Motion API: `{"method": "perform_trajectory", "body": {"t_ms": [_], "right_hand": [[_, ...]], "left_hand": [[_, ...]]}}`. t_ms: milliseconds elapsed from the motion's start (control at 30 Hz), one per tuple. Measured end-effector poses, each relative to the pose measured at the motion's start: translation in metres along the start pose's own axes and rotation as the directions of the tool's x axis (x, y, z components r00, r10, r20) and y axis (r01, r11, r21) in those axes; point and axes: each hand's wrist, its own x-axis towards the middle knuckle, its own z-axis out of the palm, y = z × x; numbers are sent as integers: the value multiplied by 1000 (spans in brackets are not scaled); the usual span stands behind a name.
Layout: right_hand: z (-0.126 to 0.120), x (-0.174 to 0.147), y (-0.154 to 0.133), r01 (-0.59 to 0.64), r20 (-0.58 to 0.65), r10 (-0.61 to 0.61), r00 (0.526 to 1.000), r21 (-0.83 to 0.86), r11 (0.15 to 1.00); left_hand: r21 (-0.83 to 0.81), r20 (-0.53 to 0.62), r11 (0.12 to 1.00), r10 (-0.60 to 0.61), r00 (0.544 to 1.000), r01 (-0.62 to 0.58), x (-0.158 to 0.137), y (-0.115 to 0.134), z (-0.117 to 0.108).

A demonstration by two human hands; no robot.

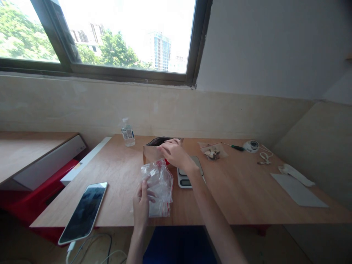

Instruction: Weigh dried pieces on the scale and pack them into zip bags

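Observation:
My left hand is closed on a clear plastic zip bag, held upright just above the front of the table. More clear zip bags lie beneath it. My right hand reaches over the mouth of a brown kraft paper bag, which stands open with a dark inside. The fingers of that hand are bent and drawn together at the bag's rim; what they hold, if anything, is hidden. A small white digital scale sits under my right wrist, partly covered by the arm.
A water bottle stands at the back left. A phone with a cable overhangs the front left edge. Rightward lie a bag of dried pieces, a green-handled screwdriver, a white dome camera, a white cloth and a pale sheet.

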Motion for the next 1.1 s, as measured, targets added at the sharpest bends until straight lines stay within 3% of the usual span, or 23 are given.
{"method": "perform_trajectory", "body": {"t_ms": [67,133,200,267,333,467,633,700,867,967,1100], "right_hand": [[0,-4,0,-9,-36,11,999,42,999],[1,-10,-3,-42,-180,65,982,127,991],[5,-21,-9,-100,-340,173,924,222,970],[11,-35,-14,-179,-401,302,865,315,932],[18,-49,-18,-269,-333,410,849,395,879],[35,-66,-11,-410,-57,522,851,549,729],[53,-69,-5,-399,-101,679,727,743,537],[60,-73,-9,-409,-70,708,702,775,482],[70,-91,-21,-503,262,616,743,826,255],[70,-101,-22,-518,339,554,760,831,202],[72,-112,-14,-580,429,537,727,802,144]], "left_hand": [[-4,-2,1000,4,1000,-4,-1,1,1],[-7,4,1000,2,1000,-2,-1,2,2],[0,9,1000,2,1000,-2,-2,3,2],[14,15,1000,10,1000,-10,-2,3,1],[27,33,999,24,999,-25,-4,3,1],[79,89,992,95,991,-103,-7,5,1],[132,143,972,178,974,-197,-9,12,4],[130,122,974,172,978,-188,-9,13,3],[133,55,980,141,988,-148,-5,13,-6],[122,36,986,110,993,-113,-1,12,-11],[134,74,986,94,993,-103,2,10,-14]]}}
